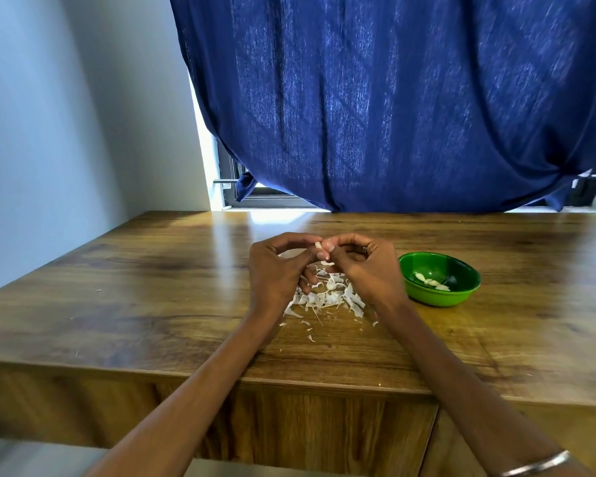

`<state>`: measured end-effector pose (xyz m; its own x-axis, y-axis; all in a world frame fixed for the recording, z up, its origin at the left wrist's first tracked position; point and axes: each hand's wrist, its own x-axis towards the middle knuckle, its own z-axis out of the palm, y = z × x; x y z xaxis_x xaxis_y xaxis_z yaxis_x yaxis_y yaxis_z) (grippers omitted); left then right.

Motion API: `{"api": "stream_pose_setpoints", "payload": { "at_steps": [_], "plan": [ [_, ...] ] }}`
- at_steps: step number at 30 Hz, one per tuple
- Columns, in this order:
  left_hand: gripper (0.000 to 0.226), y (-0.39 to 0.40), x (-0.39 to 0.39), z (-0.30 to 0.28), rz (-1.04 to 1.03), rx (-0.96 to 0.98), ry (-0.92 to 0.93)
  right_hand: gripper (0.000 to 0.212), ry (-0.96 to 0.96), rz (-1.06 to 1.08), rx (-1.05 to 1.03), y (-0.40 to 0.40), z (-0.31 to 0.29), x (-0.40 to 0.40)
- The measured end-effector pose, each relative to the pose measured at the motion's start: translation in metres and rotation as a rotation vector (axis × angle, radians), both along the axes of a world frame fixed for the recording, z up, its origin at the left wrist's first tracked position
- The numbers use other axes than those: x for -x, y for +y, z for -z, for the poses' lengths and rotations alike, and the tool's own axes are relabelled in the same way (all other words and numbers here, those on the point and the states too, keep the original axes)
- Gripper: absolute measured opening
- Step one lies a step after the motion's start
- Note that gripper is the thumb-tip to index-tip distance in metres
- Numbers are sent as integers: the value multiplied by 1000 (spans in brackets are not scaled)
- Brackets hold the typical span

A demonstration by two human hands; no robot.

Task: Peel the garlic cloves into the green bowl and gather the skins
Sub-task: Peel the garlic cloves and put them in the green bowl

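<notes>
Left hand point(276, 270) and right hand point(365, 266) together pinch a small pale garlic clove point(319, 245) above white papery skins point(327, 297) on the wooden desk point(152, 287); the round green bowl point(439, 278), holding peeled cloves, sits at three o'clock.

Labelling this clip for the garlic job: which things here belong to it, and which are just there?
Job: small white garlic clove pinched by left hand and right hand; round green bowl holding peeled cloves; papery white skins.
Just there: dark blue curtain; wooden table; silver bangle.
</notes>
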<state>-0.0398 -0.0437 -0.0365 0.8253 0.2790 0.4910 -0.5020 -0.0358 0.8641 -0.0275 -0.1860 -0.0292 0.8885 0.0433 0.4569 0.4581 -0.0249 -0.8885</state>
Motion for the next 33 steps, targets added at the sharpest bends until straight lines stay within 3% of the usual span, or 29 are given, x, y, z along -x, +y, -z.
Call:
{"api": "stream_pose_setpoints", "payload": {
  "at_steps": [7, 14, 24, 33],
  "plan": [
    [10, 1, 1, 0, -11, -5, -11, 18, 58, -61, -55, 0, -4, 2],
    [10, 1, 1, 0, -3, 8, 3, 7, 3, 61, 68, -4, 0, 0],
    [19, 2, 3, 0, 0, 3, 0, 13, 35, -73, -15, -4, -6, 7],
    [15, 4, 5, -1, -16, -64, -9, 8, -3, -101, 88, -2, -5, 7]
  ]
}}
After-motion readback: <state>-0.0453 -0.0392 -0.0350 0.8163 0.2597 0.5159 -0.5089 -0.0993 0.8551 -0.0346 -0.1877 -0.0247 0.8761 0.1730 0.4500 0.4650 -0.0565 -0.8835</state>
